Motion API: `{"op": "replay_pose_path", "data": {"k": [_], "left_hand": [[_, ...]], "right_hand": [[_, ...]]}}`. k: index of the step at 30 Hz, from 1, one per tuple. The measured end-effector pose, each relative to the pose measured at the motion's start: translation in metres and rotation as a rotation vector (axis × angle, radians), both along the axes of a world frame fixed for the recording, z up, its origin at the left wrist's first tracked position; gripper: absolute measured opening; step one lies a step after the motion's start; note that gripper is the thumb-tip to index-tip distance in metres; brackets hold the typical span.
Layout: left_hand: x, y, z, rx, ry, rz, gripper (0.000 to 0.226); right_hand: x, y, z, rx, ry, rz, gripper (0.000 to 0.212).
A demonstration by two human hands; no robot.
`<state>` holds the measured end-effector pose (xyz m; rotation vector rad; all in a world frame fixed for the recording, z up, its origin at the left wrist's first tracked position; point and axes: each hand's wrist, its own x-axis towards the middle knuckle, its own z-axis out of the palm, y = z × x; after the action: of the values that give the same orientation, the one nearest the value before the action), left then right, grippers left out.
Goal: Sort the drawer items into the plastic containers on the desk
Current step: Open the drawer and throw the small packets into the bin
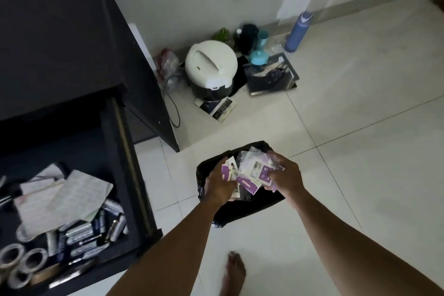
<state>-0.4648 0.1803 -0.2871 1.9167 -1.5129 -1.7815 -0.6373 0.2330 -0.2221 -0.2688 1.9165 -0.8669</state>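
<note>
Head view: a bunch of small packets point(252, 170) of clear plastic with purple and white cards is held from both sides above a black bag point(245, 211). The left hand point(219, 184) is curled round the left part of the bunch, and the right hand point(284, 175) is closed over the right part, its fingers pinching the plastic. The bag lies crumpled on the tiled floor point(348, 151), directly under the hands; whether the packets touch it cannot be told.

At the left a drawer point(134, 199) of the dark desk point(48, 31) stands open. Loose papers point(62, 197) are piled in its middle, batteries point(81, 233) are heaped beside and below them, and tape rolls point(33, 261) are set at the near left corner, all somewhat blurred.

By the far wall a white rice cooker point(211, 65) is seen on the floor, with a blue bottle point(298, 32) upright well to its right and smaller clutter between them. A bare foot point(235, 269) is placed on the tiles near the bottom edge, between the forearms.
</note>
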Motion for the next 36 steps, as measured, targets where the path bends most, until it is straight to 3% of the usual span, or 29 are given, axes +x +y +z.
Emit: {"op": "replay_pose_path", "data": {"k": [7, 13, 29, 36], "left_hand": [[0.003, 0.006, -0.062, 0.055, -0.103, -0.015, 0.086], [0.005, 0.001, -0.07, 0.144, -0.127, -0.049, 0.108], [0.004, 0.001, -0.061, 0.183, -0.011, 0.02, 0.086], [0.001, 0.022, 0.016, 0.19, 0.057, 0.098, 0.06]], "right_hand": [[-0.001, 0.005, -0.087, 0.038, -0.005, 0.023, 0.062], [0.002, 0.006, -0.119, 0.113, -0.059, 0.104, 0.088], [0.006, 0.015, -0.115, 0.127, -0.047, 0.177, 0.073], [0.011, 0.028, -0.043, 0.072, -0.021, 0.159, 0.048]]}}
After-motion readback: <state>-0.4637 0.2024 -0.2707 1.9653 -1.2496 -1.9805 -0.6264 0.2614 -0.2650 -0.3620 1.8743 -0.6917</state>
